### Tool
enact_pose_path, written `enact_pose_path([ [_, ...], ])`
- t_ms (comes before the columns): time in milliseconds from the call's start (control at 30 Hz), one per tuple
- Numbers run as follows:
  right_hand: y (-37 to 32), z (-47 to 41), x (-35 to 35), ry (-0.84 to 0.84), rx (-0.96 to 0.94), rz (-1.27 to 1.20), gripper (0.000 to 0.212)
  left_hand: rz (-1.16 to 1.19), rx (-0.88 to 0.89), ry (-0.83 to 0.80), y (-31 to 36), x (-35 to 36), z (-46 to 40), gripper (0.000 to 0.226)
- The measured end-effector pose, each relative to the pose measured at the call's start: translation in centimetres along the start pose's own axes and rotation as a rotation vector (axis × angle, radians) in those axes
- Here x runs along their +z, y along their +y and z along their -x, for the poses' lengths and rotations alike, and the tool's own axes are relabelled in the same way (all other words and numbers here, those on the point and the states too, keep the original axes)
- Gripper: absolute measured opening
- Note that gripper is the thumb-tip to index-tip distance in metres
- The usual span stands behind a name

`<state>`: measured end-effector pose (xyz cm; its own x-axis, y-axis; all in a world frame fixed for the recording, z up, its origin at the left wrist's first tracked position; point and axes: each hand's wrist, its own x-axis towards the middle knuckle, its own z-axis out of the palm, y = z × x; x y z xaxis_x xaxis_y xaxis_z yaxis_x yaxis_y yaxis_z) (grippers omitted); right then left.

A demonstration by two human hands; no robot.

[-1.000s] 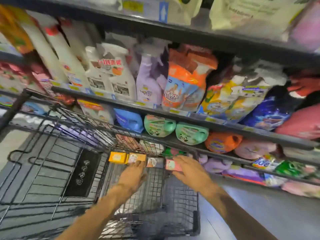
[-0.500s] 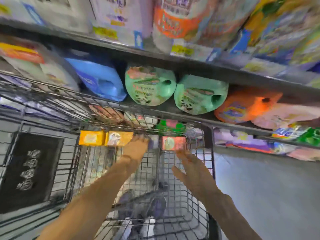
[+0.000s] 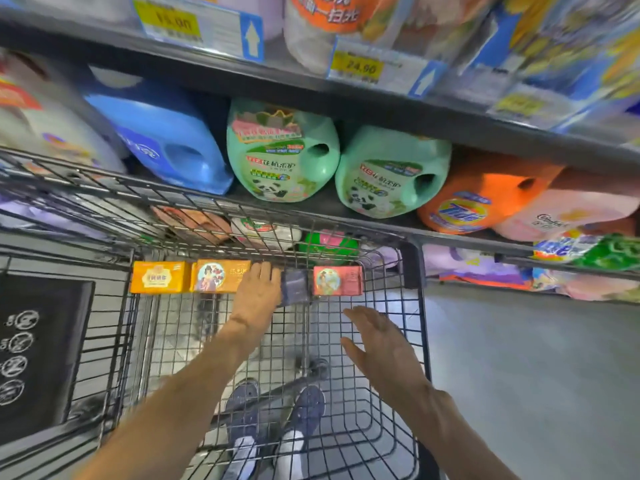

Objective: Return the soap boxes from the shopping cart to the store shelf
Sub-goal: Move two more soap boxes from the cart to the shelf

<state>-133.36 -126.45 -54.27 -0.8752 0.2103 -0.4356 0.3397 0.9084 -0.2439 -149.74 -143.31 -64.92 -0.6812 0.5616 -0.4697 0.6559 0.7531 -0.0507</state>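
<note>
Wire shopping cart [image 3: 414, 306] holding four soap boxes [image 3: 337, 280] in a row, left hand [image 3: 258, 294] gripping the dark box [image 3: 294, 287], right hand [image 3: 381, 341] spread

Bright even light; edges blurred, wide-angle warped.

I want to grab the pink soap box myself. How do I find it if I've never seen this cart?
Look into the black wire shopping cart and find the row of small boxes along its far end. The pink soap box is the last one on the right, by the cart's corner. It is pinkish red with a round picture, unlike the two orange boxes at the left.
</note>
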Motion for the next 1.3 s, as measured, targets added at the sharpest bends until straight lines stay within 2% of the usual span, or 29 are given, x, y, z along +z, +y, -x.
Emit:
enact_pose_path([
  [200,-0.1,-3.6,-0.1,0.001,0.042,0.087,0.052,0.065,0.030,0.024,-0.1,-0.3,2.2,0.079],
  [333,0.9,-5.9,2.3,-0.127,0.011,0.334,0.042,0.373,-0.020,0.059,-0.7,1.7,4.3,0.062],
  [367,1.0,-6.7,2.5,-0.137,0.044,0.449,0.037,0.461,-0.045,0.095,-0.9,2.0,4.9,0.057],
  [400,0.8,-7.9,1.5,-0.079,0.152,0.493,0.034,0.547,-0.073,0.123,-1.1,2.2,5.6,0.052],
  [433,0.8,-8.5,1.3,0.038,0.192,0.277,0.032,0.634,-0.097,0.146,-1.4,2.4,6.3,0.047],
  [467,0.2,-9.0,0.7,0.067,0.278,0.023,0.033,0.708,-0.116,0.167,-1.7,2.4,7.2,0.045],
  [500,0.4,-9.8,1.4,0.093,0.330,-0.062,0.041,0.766,-0.135,0.174,-2.1,2.5,8.0,0.043],
  [567,1.3,-11.3,3.9,0.030,0.146,0.218,0.071,0.869,-0.173,0.162,-2.7,2.7,9.5,0.045],
  [600,0.6,-11.7,2.9,-0.001,0.212,0.291,0.073,0.916,-0.190,0.145,-3.0,2.9,10.0,0.046],
  [633,0.7,-12.0,2.5,0.021,0.297,0.232,0.068,0.955,-0.215,0.118,-3.3,3.0,10.5,0.049],
  [667,0.6,-11.9,2.7,-0.034,0.309,0.191,0.066,0.989,-0.235,0.097,-3.6,3.0,10.9,0.055],
  [733,0.9,-11.0,3.8,-0.040,0.218,0.145,0.057,1.024,-0.260,0.064,-4.1,3.3,11.5,0.069],
  [800,1.3,-10.8,4.0,0.048,0.190,0.075,0.040,1.044,-0.283,0.040,-4.1,3.2,12.1,0.072],
  [833,1.7,-10.8,4.4,0.055,0.156,0.073,0.039,1.052,-0.289,0.038,-4.1,3.3,12.2,0.072],
  [933,2.0,-10.1,4.5,0.002,0.120,0.048,0.053,1.104,-0.299,0.027,-3.8,2.9,12.9,0.067],
  [1000,2.4,-9.9,4.9,-0.040,0.070,-0.022,0.053,1.181,-0.310,0.029,-3.5,2.4,13.5,0.071],
  [1033,2.5,-9.9,5.1,-0.051,0.014,0.025,0.052,1.231,-0.311,0.033,-3.5,2.2,13.8,0.073],
  [1067,2.8,-10.1,5.7,-0.060,-0.028,0.049,0.050,1.270,-0.304,0.034,-3.6,2.2,14.1,0.069],
  [1133,3.4,-10.1,6.7,-0.049,-0.024,-0.051,0.037,1.291,-0.272,0.024,-4.2,2.3,14.7,0.055],
  [1200,4.0,-9.5,7.5,-0.035,-0.017,-0.150,0.025,1.329,-0.252,0.007,-5.1,2.4,15.1,0.054],
  [1300,2.2,-6.4,5.1,0.049,-0.024,-0.349,0.012,1.407,-0.265,0.020,-5.7,1.2,16.1,0.049],
])
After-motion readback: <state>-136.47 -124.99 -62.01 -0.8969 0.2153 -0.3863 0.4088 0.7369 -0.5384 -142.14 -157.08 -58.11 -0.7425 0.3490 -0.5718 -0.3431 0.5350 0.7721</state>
